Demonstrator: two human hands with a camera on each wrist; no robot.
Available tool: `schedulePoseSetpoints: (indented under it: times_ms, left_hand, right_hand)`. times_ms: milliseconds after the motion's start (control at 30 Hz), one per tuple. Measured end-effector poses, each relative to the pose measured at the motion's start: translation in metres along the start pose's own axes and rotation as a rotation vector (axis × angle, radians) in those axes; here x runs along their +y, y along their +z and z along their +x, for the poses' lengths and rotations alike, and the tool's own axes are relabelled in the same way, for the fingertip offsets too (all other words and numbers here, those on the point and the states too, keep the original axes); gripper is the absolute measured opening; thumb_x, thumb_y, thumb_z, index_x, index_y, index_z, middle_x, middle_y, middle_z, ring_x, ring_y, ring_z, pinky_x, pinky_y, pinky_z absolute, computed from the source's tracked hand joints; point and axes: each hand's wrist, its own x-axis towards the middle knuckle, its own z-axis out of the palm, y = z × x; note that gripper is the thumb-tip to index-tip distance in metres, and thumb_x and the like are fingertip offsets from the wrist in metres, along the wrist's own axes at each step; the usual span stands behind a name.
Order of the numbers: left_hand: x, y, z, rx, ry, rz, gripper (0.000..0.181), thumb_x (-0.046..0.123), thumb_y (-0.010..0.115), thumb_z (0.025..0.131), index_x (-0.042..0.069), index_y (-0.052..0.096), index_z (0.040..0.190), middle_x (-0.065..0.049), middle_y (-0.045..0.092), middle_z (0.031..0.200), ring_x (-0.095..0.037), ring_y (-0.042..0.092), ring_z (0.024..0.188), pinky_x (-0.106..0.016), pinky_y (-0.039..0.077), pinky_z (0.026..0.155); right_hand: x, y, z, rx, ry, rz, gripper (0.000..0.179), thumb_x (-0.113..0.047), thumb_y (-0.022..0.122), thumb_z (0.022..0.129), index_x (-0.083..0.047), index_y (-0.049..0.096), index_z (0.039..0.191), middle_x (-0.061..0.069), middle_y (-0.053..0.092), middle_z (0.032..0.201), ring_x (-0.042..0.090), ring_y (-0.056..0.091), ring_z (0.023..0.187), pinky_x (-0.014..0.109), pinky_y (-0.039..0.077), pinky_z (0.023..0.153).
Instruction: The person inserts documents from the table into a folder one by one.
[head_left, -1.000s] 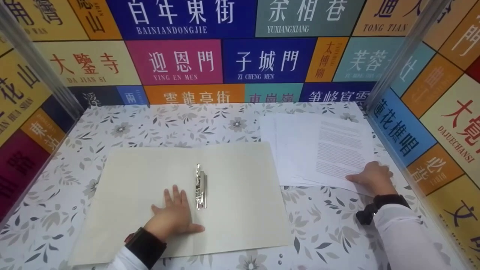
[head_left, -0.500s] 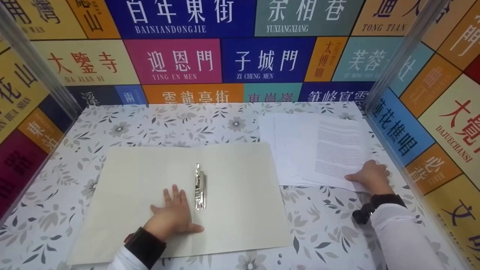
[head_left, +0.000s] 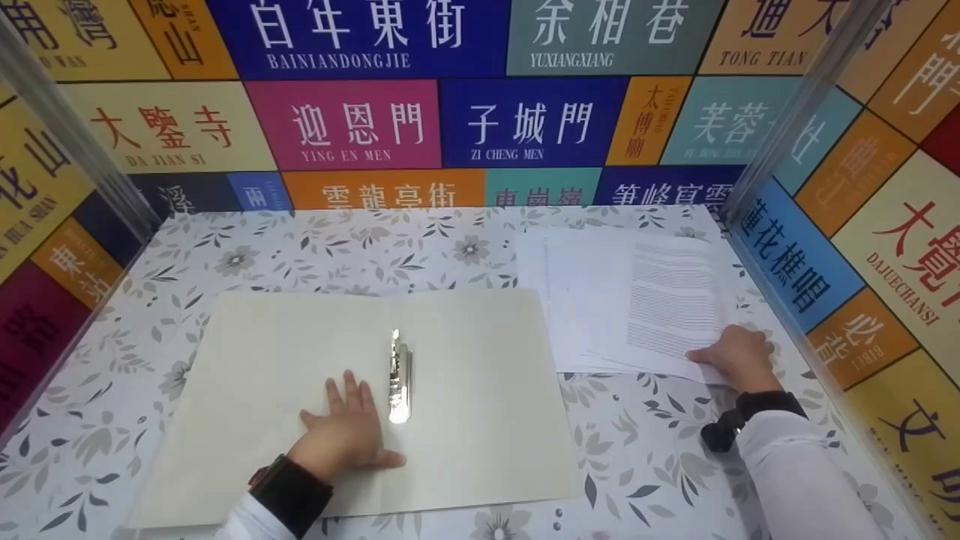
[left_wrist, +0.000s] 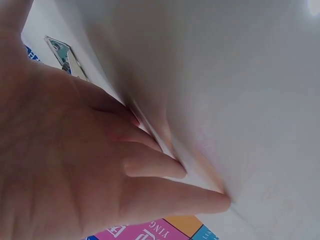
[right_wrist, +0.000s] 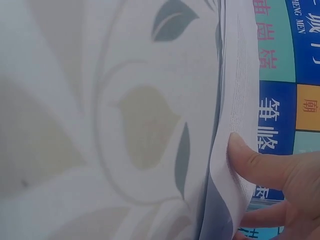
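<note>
A cream folder (head_left: pixel 480 397) lies opened flat, with a shiny metal clip (head_left: pixel 401 379) near its spine. My left hand (head_left: pixel 341 431) rests on the folder's left half, fingers spread and thumb reaching over the spine; the left wrist view shows its fingertips (left_wrist: pixel 220 200) against the pale surface. To the right of the folder, printed paper sheets (head_left: pixel 667 300) lie loosely fanned. My right hand (head_left: pixel 739 360) pinches the near right corner of the top sheet. In the right wrist view the thumb (right_wrist: pixel 250 160) is on top of the sheet, which curls up, and the fingers are beneath.
The table (head_left: pixel 300 247) has a floral cover. Patterned panels with large lettering stand at the back (head_left: pixel 345 124), left and right (head_left: pixel 795 255). The folder's right edge meets the left side of the papers.
The right hand has drawn slightly left with the top sheet's corner, narrowing the fan of papers, and the sheet now bows. The left hand stays on the folder.
</note>
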Motion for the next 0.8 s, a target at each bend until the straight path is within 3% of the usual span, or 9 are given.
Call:
schedulePoseSetpoints:
  times_ms: [467,800]
  left_hand:
    - [-0.0001,0.0009,0.0020,-0.018,-0.013,0.013,0.127,0.064,0.073,0.069,-0.012,0.011,0.149,-0.036,-0.008,0.154,-0.058,-0.006,0.140,-0.083,0.011,0.098]
    - [0.0022,-0.0002,0.0011,0.000,-0.018,0.013,0.128,0.063,0.075,0.067,-0.014,0.013,0.148,-0.037,-0.006,0.154,-0.059,-0.004,0.140,-0.083,0.013,0.098]
  right_hand:
    - [-0.0009,-0.0001,0.0008,-0.038,-0.003,-0.033,0.077,-0.032,0.072,0.081,0.022,0.042,0.128,0.038,0.044,0.113,0.049,0.039,0.101,0.059,0.035,0.091]
    - [-0.0033,-0.0034,0.0014,-0.048,0.047,0.030,0.094,-0.029,0.075,0.078,0.019,0.022,0.138,0.046,0.031,0.129,0.061,0.029,0.117,0.068,0.027,0.101]
